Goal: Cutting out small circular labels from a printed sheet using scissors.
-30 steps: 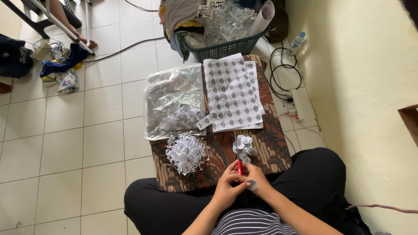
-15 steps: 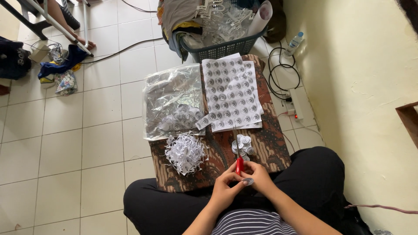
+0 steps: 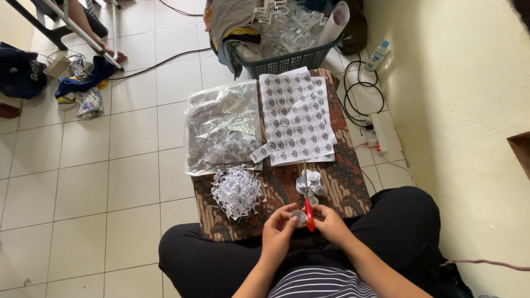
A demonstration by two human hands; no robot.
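— What are your hands doing right now?

— My right hand (image 3: 329,219) is gripping the red-handled scissors (image 3: 308,205), blades pointing away from me over the patterned cloth (image 3: 342,182). My left hand (image 3: 279,229) is pinching a small round paper piece (image 3: 298,218) right beside the scissor handles, over the near edge of the cloth, just above my lap.

— And around them?

— Just past the blades, a small pile of cut circles (image 3: 310,185) is lying on the cloth. To the left of it, a heap of white paper scraps (image 3: 237,193) is sitting. Further out, the printed sheet of circles (image 3: 295,118) is lying flat, with a clear plastic bag (image 3: 221,129) of more cut circles beside it, partly on the tiled floor (image 3: 110,165). Beyond those, a dark basket (image 3: 287,60) of clothes and hangers is standing.

— What could go wrong from here?

— I'm judging the piece as tiny and my fingertips as sitting very near the blades, so a careless snip could nick a finger or cut into the printed ring. The piece is also light; if my pinch is loosening, it could be dropping into my lap or among the scraps, where it would be hard to pick out. The loose pile could be scattering if my wrist is brushing it.
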